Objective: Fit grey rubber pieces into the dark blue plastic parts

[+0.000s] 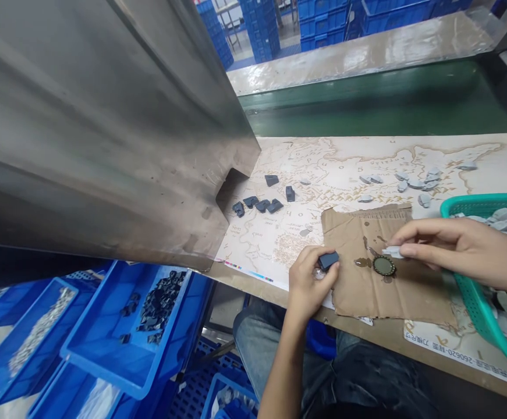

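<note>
Holding a boxy block [329, 260] (blue-black), a pale grey piece [393, 251]

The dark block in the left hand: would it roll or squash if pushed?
The dark block probably wouldn't roll: its visible face looks flat and straight-edged. It's likely stiff, showing no visible dent in the left hand. Being small enough to pinch, it may be light.

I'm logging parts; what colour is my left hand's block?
The block is dark bluish grey; head view.
</note>
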Motion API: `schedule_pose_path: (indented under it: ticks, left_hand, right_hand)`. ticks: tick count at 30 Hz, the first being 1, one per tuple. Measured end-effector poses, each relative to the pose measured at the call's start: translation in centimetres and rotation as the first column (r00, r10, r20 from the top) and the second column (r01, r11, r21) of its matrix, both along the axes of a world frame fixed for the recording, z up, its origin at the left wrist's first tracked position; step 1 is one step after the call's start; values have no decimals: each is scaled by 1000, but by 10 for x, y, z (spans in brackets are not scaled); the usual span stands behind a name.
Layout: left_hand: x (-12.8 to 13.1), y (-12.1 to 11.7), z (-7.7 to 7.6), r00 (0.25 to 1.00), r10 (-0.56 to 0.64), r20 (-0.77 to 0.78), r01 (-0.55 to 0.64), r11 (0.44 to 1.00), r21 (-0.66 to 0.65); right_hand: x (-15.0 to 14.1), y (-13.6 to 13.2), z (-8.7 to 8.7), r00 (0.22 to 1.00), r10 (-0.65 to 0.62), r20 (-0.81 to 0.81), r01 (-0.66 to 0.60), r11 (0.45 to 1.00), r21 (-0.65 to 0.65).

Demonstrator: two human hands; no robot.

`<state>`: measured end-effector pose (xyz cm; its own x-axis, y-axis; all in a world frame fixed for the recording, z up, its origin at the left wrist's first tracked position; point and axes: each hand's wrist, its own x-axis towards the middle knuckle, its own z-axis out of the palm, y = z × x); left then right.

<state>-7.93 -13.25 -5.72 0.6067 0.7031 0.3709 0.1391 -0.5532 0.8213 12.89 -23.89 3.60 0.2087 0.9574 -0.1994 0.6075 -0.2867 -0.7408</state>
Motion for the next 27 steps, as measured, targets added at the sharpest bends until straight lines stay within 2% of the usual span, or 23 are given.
schedule_pose_path:
  ticks: [1,3,6,10,18,20,21,23,24,25,27]
  left_hand:
    - [0,0,0,1000,-1,3,1,1000,-2]
    - [0,0,0,1000,-2,0,2,1000,-6]
    - [-1,1,0,1000,-5,-8,5,1000,-6]
    - [-1,1,0,1000,-15,-6,15,1000,-9]
    - [-1,2,1,1000,-19,-24,19,1000,-21]
    - [-1,2,1,999,-20,-30,19,999,-25]
    - [-1,2,1,999,-22,-31,21,999,-28]
    - [-1,2,2,999,-24,-25,23,999,-31]
    - [-1,2,2,999,-24,-23,23,999,-32]
    - [-2,2,2,999,-24,-22,23,999,-31]
    - [-2,2,2,999,-24,-22,24,999,-27]
  right_hand:
    - [-4,1,1,989,-56,-135,54,998,-17]
    - [-9,2,0,904,-133,-405,117,991,-65]
    - [-14,3,2,785,-189,-590,158,982,-104]
    - [-18,4,9,746,-209,-633,160,978,-135]
    - [-20,6,13,758,-183,-626,136,983,-123]
    - [-19,6,9,813,-174,-556,152,985,-86]
    - [-18,6,6,870,-161,-465,156,986,-49]
    - [-12,5,-5,984,-99,-148,114,989,91]
    - [-8,4,-11,997,-55,49,46,985,169]
    - [-4,3,-19,970,-20,242,-38,972,231]
    - [6,2,-32,844,28,536,-205,939,274]
